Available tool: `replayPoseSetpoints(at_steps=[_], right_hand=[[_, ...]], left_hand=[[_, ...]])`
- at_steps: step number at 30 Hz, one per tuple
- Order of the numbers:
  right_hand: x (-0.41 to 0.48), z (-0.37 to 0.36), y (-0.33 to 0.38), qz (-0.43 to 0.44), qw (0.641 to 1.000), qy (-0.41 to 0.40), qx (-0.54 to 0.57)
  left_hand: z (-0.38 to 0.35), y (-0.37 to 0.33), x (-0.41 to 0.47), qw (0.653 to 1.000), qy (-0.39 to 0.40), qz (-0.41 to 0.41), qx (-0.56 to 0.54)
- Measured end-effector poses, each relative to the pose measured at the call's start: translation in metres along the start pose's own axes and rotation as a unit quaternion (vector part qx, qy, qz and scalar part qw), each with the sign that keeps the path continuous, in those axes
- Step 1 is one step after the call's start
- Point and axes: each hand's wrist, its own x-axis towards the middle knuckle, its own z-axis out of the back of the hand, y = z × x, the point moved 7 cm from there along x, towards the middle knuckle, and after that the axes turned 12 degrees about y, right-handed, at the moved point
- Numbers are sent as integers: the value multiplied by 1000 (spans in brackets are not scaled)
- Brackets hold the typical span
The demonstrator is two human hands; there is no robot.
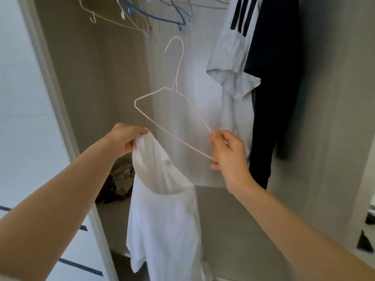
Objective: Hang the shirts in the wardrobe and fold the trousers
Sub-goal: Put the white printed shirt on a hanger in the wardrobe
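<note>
Plain white shirt [164,216] at 6 o'clock; pale pink hanger [172,102] centre; white shirt with dark stripes [233,63] at 1 o'clock; navy garment [272,78] beside; blue hangers [158,15] at 12.

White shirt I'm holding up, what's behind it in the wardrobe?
A crumpled pile of clothes on the wardrobe floor shows left of the white shirt; how far it runs behind is hidden.

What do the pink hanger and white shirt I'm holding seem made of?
Thin pink wire hanger: probably coated metal wire, matte, twisted at the neck. White T-shirt: soft thin fabric, possibly cotton, matte; it drapes limply and creases.
</note>
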Motion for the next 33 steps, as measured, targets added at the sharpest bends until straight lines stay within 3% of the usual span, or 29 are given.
replayPoseSetpoints(at_steps=[4,9,15,23,33], right_hand=[[-5,14,-20,-56,998,-15,-28],[-11,30,-37,-116,993,-9,-9],[-17,31,-49,-178,983,35,-36],[-16,20,-40,-206,975,56,-62],[-17,-10,-58,-262,960,78,-68]], left_hand=[[23,26,23,985,-29,8,169],[49,54,50,933,-66,4,354],[52,80,68,875,-56,4,481],[55,103,74,844,-32,-1,536],[32,98,74,879,-8,-1,477]])
